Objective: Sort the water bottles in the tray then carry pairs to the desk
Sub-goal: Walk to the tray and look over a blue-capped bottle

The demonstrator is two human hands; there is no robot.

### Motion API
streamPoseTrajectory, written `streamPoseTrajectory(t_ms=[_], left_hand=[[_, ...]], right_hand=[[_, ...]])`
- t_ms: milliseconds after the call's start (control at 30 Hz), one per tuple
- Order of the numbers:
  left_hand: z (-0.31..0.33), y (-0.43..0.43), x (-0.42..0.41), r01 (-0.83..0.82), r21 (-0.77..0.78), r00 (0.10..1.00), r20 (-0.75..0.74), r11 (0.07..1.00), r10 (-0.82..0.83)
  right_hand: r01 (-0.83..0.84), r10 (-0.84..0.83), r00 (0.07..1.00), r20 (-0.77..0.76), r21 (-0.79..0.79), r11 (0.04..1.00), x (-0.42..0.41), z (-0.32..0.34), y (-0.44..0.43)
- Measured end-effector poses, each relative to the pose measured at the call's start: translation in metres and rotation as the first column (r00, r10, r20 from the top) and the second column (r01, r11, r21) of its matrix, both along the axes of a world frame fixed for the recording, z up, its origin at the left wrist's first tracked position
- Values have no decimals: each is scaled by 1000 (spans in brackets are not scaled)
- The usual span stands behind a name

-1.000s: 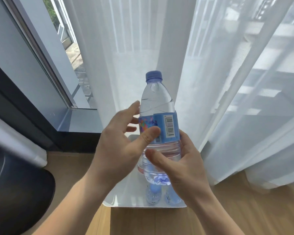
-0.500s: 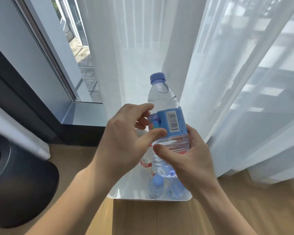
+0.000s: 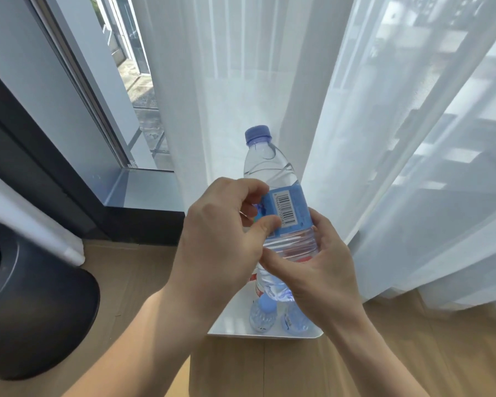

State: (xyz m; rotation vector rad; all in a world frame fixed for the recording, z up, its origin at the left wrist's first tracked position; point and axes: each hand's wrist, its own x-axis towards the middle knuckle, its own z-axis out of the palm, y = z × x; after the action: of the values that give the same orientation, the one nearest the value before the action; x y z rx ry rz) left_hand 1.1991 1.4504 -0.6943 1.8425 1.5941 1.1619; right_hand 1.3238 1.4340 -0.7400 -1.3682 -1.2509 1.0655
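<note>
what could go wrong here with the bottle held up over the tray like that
1. The water bottle is held tilted above the white tray; the left hand touches only its label, so the right hand seems to carry most of the weight. A slip could drop it.
2. Two blue-capped bottles stand in the tray right below; a drop would likely topple them.
3. The sheer curtain hangs close behind and might snag.

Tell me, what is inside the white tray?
Two blue-capped bottles stand near the front rim of the white tray. A red-labelled one shows behind them. The hands and the held bottle cover the rest.
</note>
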Motion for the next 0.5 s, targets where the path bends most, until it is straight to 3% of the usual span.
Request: streamPoseTrajectory(t_ms=[367, 500], left_hand=[[14, 17, -16, 66, -274, 980, 197, 960, -12], [19, 19, -30, 62, -241, 973, 233, 969, -5]], right_hand=[[-64, 66, 997, 42, -59, 996, -3, 4, -1], [-111, 109, 994, -28, -97, 989, -4, 7, -1]])
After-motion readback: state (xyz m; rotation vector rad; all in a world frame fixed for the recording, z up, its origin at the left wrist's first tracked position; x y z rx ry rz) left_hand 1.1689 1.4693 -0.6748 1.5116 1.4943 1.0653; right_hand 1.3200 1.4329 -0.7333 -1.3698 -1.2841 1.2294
